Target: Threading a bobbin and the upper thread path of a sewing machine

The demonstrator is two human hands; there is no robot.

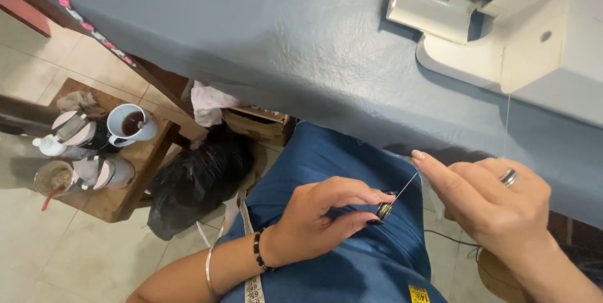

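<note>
Metal bobbin (384, 210), small, dark-wound, pinched in left hand (314, 218) fingers; right hand (496, 205) fingers pinch thin thread (405, 188).

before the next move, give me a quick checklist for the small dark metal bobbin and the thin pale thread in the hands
1. Small dark metal bobbin pinched in left hand fingertips: ok.
2. Thin pale thread runs taut from bobbin to right hand: ok.
3. Right hand pinches the thread end: cannot tell, fingers hide it.
4. A second strand hangs from the white sewing machine on the grey-blue table: ok.
5. Thread wound evenly on bobbin: cannot tell, too small.
</note>
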